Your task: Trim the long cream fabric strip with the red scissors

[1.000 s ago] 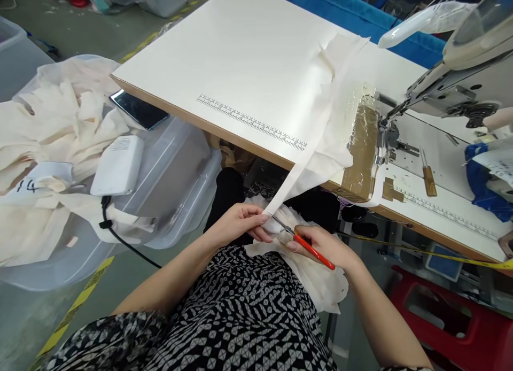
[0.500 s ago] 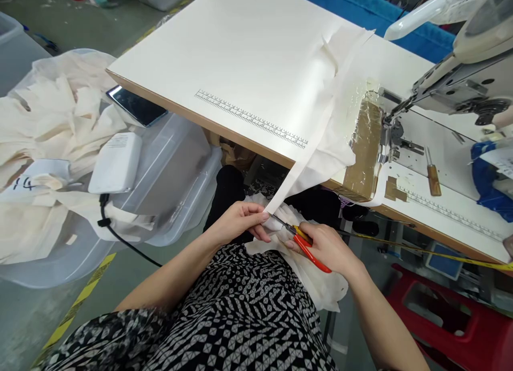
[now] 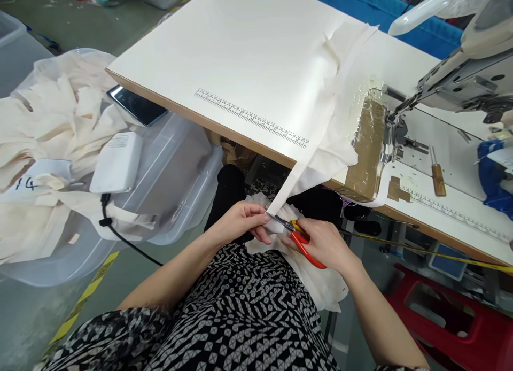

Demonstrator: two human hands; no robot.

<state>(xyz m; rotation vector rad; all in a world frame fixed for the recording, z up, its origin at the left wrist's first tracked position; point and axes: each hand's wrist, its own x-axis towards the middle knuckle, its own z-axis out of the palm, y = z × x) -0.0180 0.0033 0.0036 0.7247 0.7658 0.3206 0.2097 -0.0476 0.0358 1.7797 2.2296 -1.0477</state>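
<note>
Just over my lap, my left hand [image 3: 251, 221] pinches the lower end of a cream fabric strip [image 3: 292, 181]. The strip runs up over the table edge to more cream fabric lying beside the sewing machine. My right hand [image 3: 320, 242] grips scissors [image 3: 302, 245] with red and yellow handles. Their blades point left and touch the strip's end close to my left fingertips. How far the blades are apart is too small to tell. More cream fabric [image 3: 320, 285] hangs across my lap below both hands.
The white table [image 3: 240, 45] carries a printed ruler [image 3: 252, 117]. On the right stand a sewing machine [image 3: 460, 77] and a wooden-handled screwdriver [image 3: 437, 173]. To the left, a plastic bin [image 3: 168, 184] holds cream fabric pieces, a white device [image 3: 117, 162] and a phone [image 3: 136, 105]. A red stool [image 3: 473, 328] stands low right.
My right hand and the scissors have shifted slightly left, bringing the blades closer in at the strip's end by my left fingers. My left hand stays nearly still.
</note>
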